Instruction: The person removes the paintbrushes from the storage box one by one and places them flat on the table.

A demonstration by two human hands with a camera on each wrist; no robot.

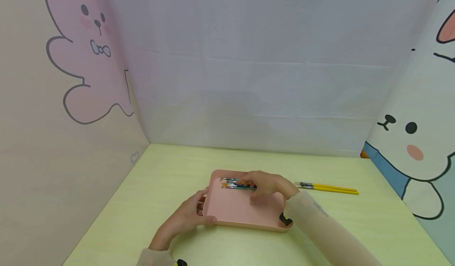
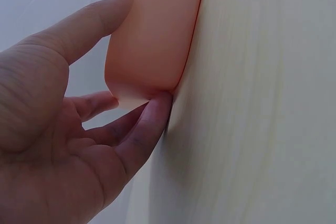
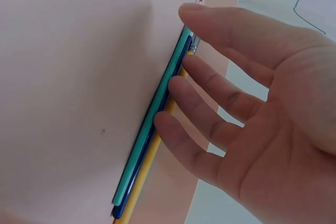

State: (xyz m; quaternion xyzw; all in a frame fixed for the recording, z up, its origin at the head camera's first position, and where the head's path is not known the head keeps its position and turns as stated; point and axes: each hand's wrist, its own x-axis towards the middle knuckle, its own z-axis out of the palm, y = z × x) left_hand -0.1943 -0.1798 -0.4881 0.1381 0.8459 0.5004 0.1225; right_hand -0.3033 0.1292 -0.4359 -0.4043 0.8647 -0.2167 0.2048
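Observation:
A pink rectangular tray [image 1: 241,214] lies on the table, with several paintbrushes [image 1: 229,186] side by side along its far edge. My left hand [image 1: 188,214] grips the tray's near left corner, thumb on the front side and fingers around the left end. Over the brushes reaches my right hand [image 1: 264,184], its fingers slightly bent and spread. In the right wrist view, its fingertips lie right at the handles of a teal brush [image 3: 139,153], a dark blue brush [image 3: 135,180] and a yellow brush [image 3: 148,158]. The right hand hides part of these handles in the head view.
Two yellow-handled paintbrushes [image 1: 332,188] lie on the pale table [image 1: 167,167] right of the tray, beyond the right forearm. A white sheet [image 1: 249,80] stands behind the table, with cartoon-printed panels on the left and right.

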